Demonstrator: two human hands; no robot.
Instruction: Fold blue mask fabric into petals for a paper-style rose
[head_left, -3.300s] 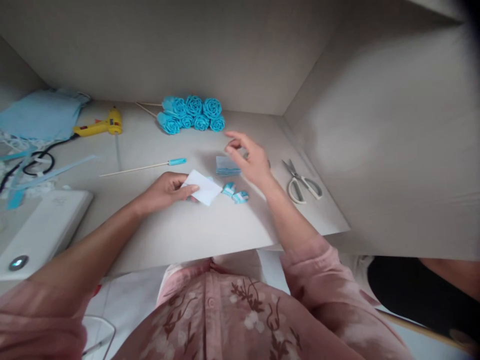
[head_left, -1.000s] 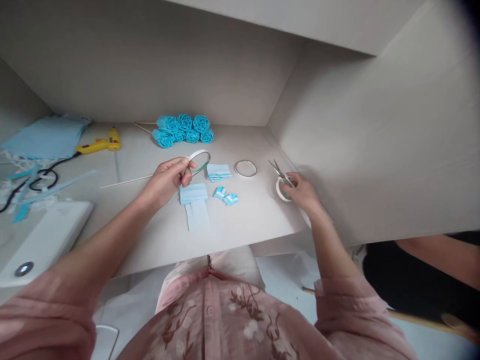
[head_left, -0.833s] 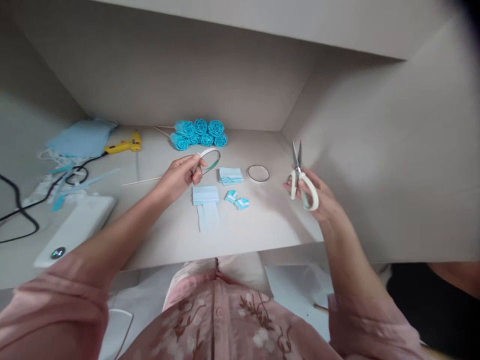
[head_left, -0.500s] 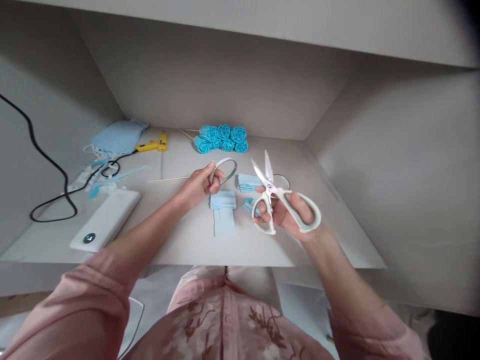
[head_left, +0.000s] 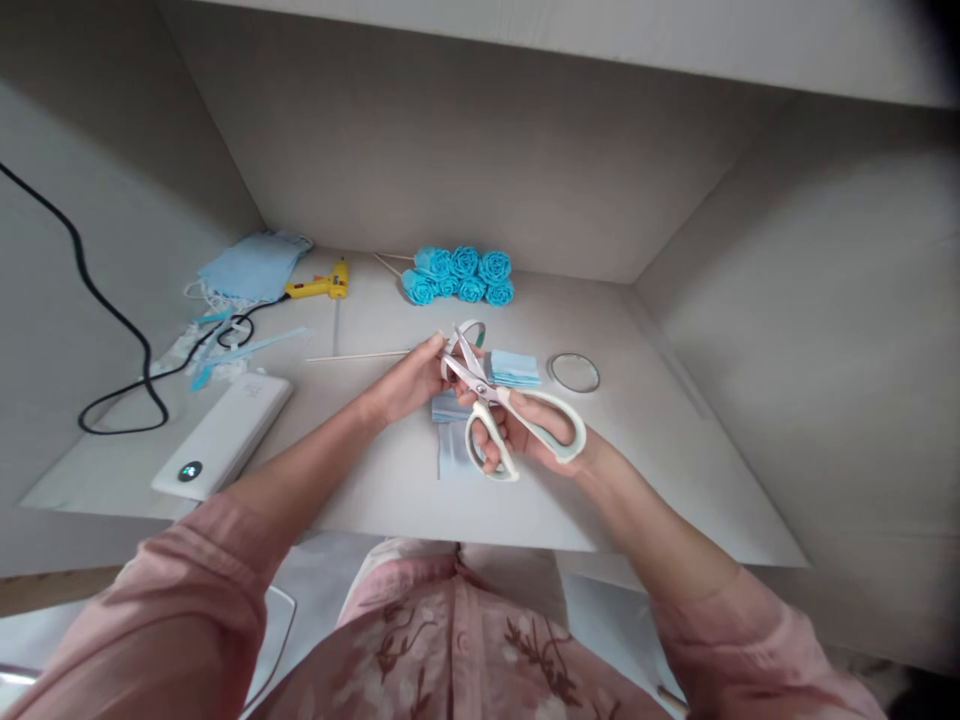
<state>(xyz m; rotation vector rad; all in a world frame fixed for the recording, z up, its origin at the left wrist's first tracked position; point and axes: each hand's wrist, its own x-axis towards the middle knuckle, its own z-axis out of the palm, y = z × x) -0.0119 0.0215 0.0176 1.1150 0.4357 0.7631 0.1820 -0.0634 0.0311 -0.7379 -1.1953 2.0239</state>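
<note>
My left hand (head_left: 411, 382) is closed on a thin ring that looks like a narrow roll of tape (head_left: 481, 336), pale outside and greenish inside. In my right hand (head_left: 528, 441) is a pair of scissors (head_left: 555, 413) with white handles, fingers and thumb through the loops. Their parted blades reach across the ring beside my left fingertips; whether they touch it I cannot tell. Beneath my hands lie folded light-blue fabric pieces (head_left: 455, 455), partly covered. Just right of the ring rests a small stack of blue fabric pieces (head_left: 515, 368).
Blue fabric roses (head_left: 465, 276) lie at the back. A yellow glue gun (head_left: 319, 286), face masks (head_left: 253, 268), blue scraps (head_left: 264, 349), black cable (head_left: 142, 395) and white power bank (head_left: 225, 435) fill the left. A thin stick (head_left: 356, 356) lies mid-table; another ring (head_left: 574, 372) is at right.
My right hand has brought the scissors leftward, so the blades now overlap the ring in my left hand. The ring on the table at right has come into full view.
</note>
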